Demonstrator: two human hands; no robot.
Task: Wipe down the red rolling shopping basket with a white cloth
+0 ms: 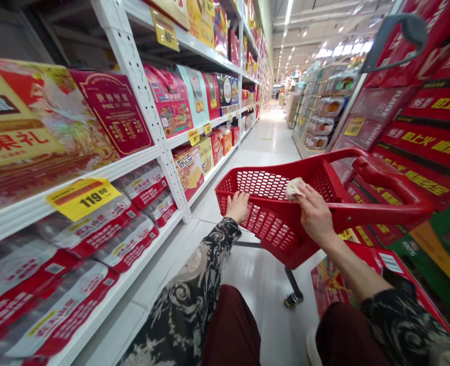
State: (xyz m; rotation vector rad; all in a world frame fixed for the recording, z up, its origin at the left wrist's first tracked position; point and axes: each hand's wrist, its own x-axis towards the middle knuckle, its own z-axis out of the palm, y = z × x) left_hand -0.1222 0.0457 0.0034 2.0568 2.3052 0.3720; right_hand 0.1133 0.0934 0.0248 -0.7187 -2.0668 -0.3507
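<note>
A red plastic shopping basket on wheels (270, 213) stands tilted in the aisle in front of me. My left hand (238, 206) grips its near rim with the fingers curled over the edge. My right hand (314, 213) is closed on a crumpled whitish cloth or wipe (294, 188) and presses it against the basket's right rim. The basket's red handle (388, 185) sticks out to the right. My knees in dark red trousers show at the bottom.
White shelving (133, 168) with gift boxes, packs of bottles and a yellow 119.00 price tag (83, 197) lines the left. Stacked red cartons (430, 127) crowd the right. A boxed item (335, 279) lies on the floor by my right knee. The white aisle floor (274, 132) runs ahead.
</note>
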